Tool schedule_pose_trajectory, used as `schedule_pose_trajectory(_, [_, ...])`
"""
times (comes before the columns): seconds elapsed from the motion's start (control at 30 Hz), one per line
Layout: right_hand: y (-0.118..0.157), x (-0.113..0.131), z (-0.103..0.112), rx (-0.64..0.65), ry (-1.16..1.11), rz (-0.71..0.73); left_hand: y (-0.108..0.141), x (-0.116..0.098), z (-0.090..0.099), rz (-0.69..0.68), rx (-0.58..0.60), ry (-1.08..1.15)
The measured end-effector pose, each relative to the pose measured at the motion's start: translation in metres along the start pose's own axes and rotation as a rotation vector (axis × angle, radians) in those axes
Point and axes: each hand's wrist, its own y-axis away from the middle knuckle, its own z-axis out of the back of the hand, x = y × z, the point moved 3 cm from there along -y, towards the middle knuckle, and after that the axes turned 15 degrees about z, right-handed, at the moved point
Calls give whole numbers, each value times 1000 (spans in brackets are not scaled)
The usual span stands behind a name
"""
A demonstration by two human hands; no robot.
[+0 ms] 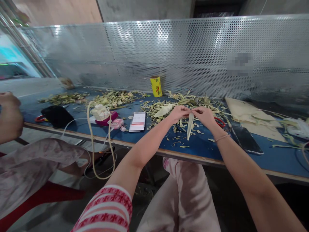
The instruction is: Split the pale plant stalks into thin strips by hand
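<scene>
My left hand [180, 112] and my right hand [204, 115] meet over the blue tabletop, their fingertips pinched at the top end of a pale green leaf strip [190, 126]. The strip hangs down between them and tapers to a point. Behind and around my hands spreads a heap of dry, pale green plant scraps [154, 108]. A broader pale leaf piece [164, 110] lies on that heap, left of my left hand. Red-handled scissors [219, 121] lie partly hidden beside my right wrist. Small trimmings are scattered on the table below the strip.
A yellow can [156, 86] stands behind the heap, before a perforated metal screen [135, 58]. A phone [247, 140] and cardboard [251, 116] lie right. Leftward are a white card box [138, 121], a pink pouch [117, 123], a looped cable [91, 154], a black bag [57, 116] and a seated person [36, 170].
</scene>
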Motion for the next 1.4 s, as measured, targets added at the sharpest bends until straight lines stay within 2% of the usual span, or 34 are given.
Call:
schedule_pose_trajectory(0.17, [-1, -3, -1, 20, 21, 48, 3, 0, -1, 111, 11, 37])
schedule_pose_trajectory(0.37, [0, -7, -4, 27, -209, -109, 3, 0, 2, 33, -25, -98])
schedule_pose_trajectory(0.5, [1, -7, -1, 25, -210, -156, 0, 1, 3, -48, -16, -179])
schedule_pose_trajectory(0.63, [1, -10, 1, 12, -215, -172, 2, 2, 0, 34, -6, -81])
schedule_pose_trajectory(0.8, [-1, -11, 1, -14, -239, -115, 6, 1, -5, 129, 13, 26])
schedule_pose_trajectory(0.93, [-2, -9, 1, -14, -250, -87, 6, 2, -4, 111, -2, 30])
schedule_pose_trajectory(1.1, [-1, -11, -1, 58, -266, -77, 9, -1, -4, 86, -1, -5])
schedule_pose_trajectory(1.27, [2, -12, -3, 70, -305, -161, 11, -2, -6, 74, -11, -34])
schedule_pose_trajectory(1.4, [3, -7, 0, 105, -182, -217, 10, -2, -7, 45, 7, -88])
